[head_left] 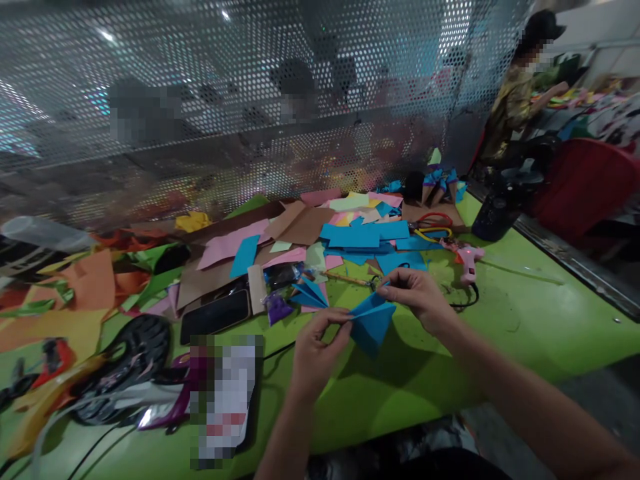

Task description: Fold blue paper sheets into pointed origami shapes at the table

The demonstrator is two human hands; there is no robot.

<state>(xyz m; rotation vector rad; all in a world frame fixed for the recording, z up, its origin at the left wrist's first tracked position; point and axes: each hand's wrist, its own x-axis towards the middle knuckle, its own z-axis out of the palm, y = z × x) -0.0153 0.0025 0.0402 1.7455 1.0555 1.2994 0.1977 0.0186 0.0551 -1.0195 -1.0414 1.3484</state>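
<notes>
Both my hands hold a folded blue paper piece (373,325) just above the green table (505,320). My left hand (316,351) pinches its left tip between thumb and fingers. My right hand (419,296) grips its upper right corner. Another folded blue paper shape (309,293) lies on the table just behind my left hand.
Loose blue paper sheets (365,237), pink, brown and orange paper cover the back of the table. A phone (215,315), scissors (434,227), a pink glue gun (469,261) and a black fan (131,360) lie around. A perforated metal screen (240,100) stands behind. A person (520,93) works at far right.
</notes>
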